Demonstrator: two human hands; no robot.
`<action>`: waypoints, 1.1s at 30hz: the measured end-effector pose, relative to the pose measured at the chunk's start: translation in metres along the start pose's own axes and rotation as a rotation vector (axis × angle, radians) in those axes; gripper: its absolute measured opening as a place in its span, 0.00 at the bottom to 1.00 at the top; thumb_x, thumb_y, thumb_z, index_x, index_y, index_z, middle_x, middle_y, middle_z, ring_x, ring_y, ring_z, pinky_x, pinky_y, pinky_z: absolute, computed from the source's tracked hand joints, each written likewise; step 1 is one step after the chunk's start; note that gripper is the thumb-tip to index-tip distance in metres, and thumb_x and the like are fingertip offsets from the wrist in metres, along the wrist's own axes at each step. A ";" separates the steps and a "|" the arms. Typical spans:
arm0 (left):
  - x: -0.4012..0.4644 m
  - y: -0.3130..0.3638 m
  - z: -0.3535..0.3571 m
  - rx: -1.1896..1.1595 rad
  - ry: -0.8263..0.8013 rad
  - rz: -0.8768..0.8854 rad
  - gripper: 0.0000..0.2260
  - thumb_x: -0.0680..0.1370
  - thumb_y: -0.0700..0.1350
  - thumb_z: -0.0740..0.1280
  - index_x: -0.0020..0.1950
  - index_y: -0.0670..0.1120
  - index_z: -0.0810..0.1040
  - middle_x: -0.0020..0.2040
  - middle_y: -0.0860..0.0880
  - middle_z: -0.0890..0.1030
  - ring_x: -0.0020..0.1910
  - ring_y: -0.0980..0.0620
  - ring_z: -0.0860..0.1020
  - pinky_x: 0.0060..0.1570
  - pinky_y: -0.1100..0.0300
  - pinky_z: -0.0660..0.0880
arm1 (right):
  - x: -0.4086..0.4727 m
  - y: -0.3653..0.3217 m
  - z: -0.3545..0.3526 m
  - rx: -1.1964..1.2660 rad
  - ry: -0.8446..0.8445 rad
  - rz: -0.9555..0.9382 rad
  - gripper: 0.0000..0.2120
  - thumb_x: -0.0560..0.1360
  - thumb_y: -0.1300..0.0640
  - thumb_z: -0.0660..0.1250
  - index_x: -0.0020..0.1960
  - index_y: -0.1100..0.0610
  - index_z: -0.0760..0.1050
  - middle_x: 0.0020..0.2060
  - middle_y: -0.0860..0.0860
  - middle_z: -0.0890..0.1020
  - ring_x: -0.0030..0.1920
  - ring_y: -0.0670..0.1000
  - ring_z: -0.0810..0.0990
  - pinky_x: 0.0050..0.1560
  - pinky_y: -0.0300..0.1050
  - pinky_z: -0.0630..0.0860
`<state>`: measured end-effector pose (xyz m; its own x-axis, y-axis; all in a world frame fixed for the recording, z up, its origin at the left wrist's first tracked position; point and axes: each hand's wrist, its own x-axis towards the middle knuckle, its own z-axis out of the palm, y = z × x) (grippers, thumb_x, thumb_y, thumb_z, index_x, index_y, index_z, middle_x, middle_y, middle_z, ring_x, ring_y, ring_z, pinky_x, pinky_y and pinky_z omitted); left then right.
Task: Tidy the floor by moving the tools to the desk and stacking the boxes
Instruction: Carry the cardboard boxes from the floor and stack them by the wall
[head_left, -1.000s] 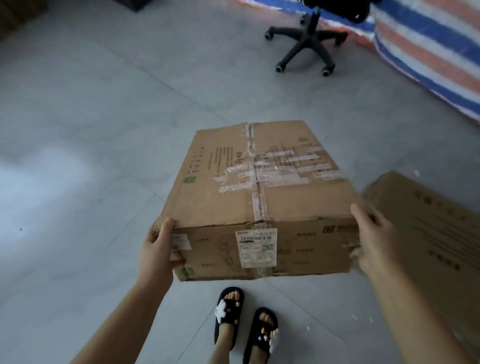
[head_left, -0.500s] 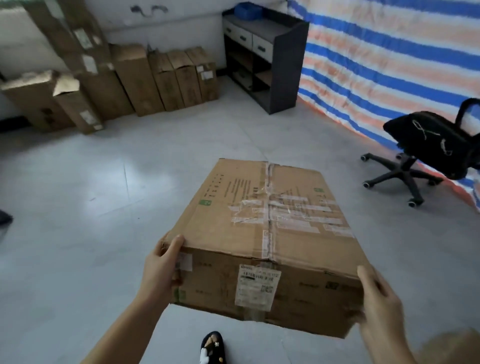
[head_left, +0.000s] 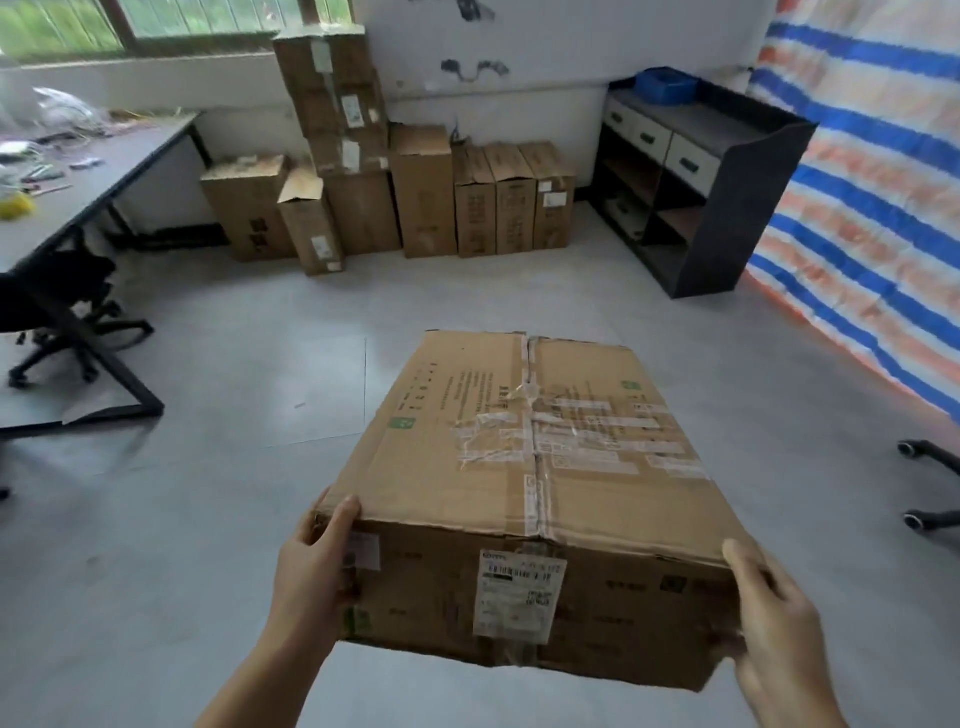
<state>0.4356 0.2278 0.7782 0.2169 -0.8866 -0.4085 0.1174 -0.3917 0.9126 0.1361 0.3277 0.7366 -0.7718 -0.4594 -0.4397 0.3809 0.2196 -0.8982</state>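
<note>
Head view showed your left hand (head_left: 311, 574) and right hand (head_left: 774, 618) clamped on the taped brown cardboard box (head_left: 524, 457)'s near corners, long axis pointing at the stacked cartons (head_left: 415, 192).

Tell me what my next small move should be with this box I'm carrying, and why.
Probably carry the box forward toward the stacked boxes by the far wall: both your left hand and right hand grip it, and bare floor lies between.

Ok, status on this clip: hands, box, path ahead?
Left hand and right hand grip the near corners. Cardboard box carried off the floor. Open floor up to the stacked boxes at the wall.
</note>
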 end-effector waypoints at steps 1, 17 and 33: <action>0.015 0.006 -0.001 -0.006 0.010 0.007 0.13 0.79 0.47 0.63 0.62 0.44 0.74 0.42 0.46 0.77 0.36 0.48 0.75 0.22 0.63 0.69 | 0.007 -0.002 0.018 -0.010 -0.009 -0.009 0.16 0.76 0.54 0.66 0.63 0.59 0.75 0.48 0.58 0.78 0.34 0.56 0.74 0.17 0.35 0.68; 0.270 0.091 0.136 -0.088 0.160 0.020 0.13 0.79 0.47 0.63 0.59 0.42 0.75 0.38 0.47 0.75 0.29 0.50 0.69 0.18 0.67 0.67 | 0.231 -0.114 0.278 -0.124 -0.184 -0.097 0.15 0.77 0.54 0.65 0.61 0.60 0.75 0.40 0.52 0.78 0.36 0.53 0.75 0.25 0.39 0.69; 0.597 0.265 0.202 -0.278 0.389 0.157 0.09 0.79 0.46 0.63 0.56 0.44 0.76 0.39 0.47 0.77 0.33 0.49 0.74 0.19 0.65 0.69 | 0.415 -0.222 0.689 -0.136 -0.448 -0.213 0.20 0.77 0.52 0.65 0.66 0.57 0.73 0.54 0.57 0.79 0.43 0.55 0.78 0.33 0.42 0.71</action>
<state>0.4006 -0.4548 0.7800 0.5922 -0.7513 -0.2913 0.2960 -0.1334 0.9458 0.0821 -0.5041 0.7570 -0.5197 -0.8232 -0.2284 0.1463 0.1777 -0.9732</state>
